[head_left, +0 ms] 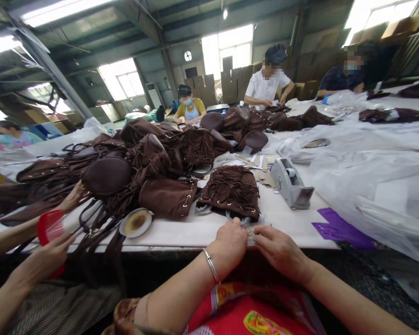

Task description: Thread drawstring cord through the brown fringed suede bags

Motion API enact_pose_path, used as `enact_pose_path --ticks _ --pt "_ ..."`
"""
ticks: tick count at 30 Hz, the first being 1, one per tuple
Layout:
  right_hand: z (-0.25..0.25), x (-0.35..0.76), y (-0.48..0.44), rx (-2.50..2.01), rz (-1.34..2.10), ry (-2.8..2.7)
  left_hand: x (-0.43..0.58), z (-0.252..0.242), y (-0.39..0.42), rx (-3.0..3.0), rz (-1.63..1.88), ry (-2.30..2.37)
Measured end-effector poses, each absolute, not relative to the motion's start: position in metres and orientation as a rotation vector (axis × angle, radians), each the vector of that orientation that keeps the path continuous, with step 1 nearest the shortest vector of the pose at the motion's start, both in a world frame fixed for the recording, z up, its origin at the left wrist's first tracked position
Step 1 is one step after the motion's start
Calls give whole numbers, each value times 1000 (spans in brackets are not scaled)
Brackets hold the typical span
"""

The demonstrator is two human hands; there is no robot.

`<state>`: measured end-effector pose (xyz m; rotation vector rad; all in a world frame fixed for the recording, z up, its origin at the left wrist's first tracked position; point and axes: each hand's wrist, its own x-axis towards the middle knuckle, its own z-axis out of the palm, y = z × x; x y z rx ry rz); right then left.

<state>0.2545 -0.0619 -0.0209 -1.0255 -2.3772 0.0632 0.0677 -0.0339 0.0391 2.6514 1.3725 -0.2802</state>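
Thin silver bangle [211,266] above the left hand [230,244], bare forearms, red garment [254,309] with yellow-green print

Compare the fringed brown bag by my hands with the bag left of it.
The fringed bag shows rows of tassels; the smooth bag shows a plain face. The fringed bag lies by your left hand; the smooth bag by a round dish. Both are brown with metal eyelets.
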Motion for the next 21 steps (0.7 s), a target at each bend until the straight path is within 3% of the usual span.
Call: enact_pose_path --ticks 4,8,13,21 --pt "-10 241 -51 -1343 171 -2411 59 34 -30 2678 -132 1326" --pt "6 226 -38 -1589 55 -2574 48 26 -34 2489 119 1503" --pt "17 213 -33 -1529 -44 -2686 40 9 -41 2257 384 1685" --pt "16 213 -31 -1609 203 -2542 31 1 -33 2272 408 1543"
